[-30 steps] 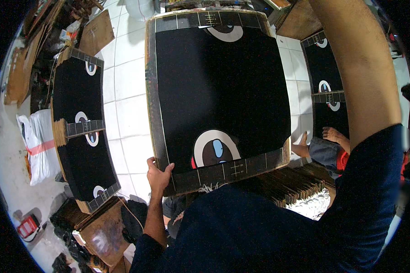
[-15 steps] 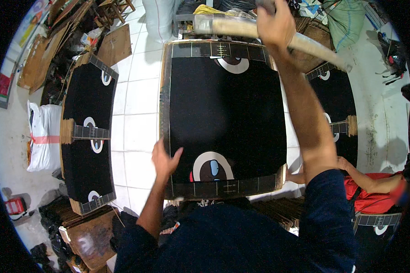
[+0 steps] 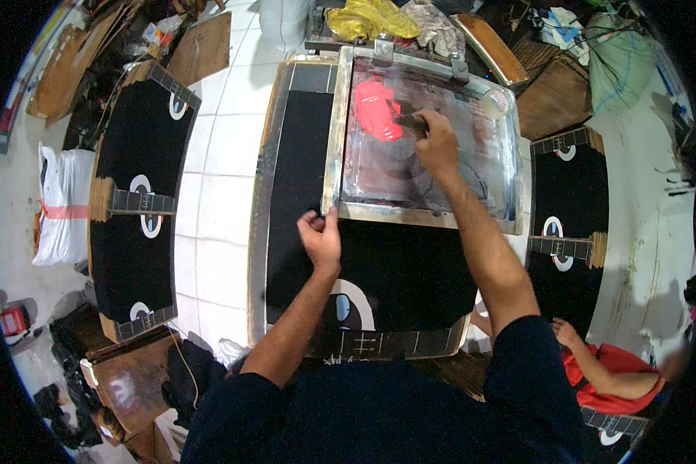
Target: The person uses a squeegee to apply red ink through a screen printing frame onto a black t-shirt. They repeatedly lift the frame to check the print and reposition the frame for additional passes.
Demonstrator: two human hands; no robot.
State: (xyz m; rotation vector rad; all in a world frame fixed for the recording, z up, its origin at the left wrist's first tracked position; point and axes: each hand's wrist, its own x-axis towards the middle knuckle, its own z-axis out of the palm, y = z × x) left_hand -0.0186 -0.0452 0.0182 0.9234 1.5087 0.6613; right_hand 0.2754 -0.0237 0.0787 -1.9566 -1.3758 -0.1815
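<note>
A screen printing frame [image 3: 425,215] with a pale rim lies over the upper right of a black fabric panel [image 3: 410,271] on a board. A blob of bright pink-red ink [image 3: 377,108] is spread on its mesh. Beside the ink, my right hand [image 3: 438,143] is closed round a small dark squeegee [image 3: 411,121]; the fingers hide part of it. At the frame's near left corner, my left hand [image 3: 321,238] has its fingers curled, thumb against the rim. Printed near the panel's lower edge is a cartoon eye [image 3: 356,309], partly behind my left forearm.
Metal hinge clamps [image 3: 383,52] stand at the frame's far edge. Boards with black printed fabric lie to the left [image 3: 135,224] and right [image 3: 568,201]. Another person's hand [image 3: 567,332] is at the lower right. A yellow cloth [image 3: 371,19] and a green sack [image 3: 619,62] lie beyond.
The raised screen frame has come down onto the fabric. My right hand has moved from its rim to a squeegee over the mesh. My left hand has shifted up and right to the frame's corner.
</note>
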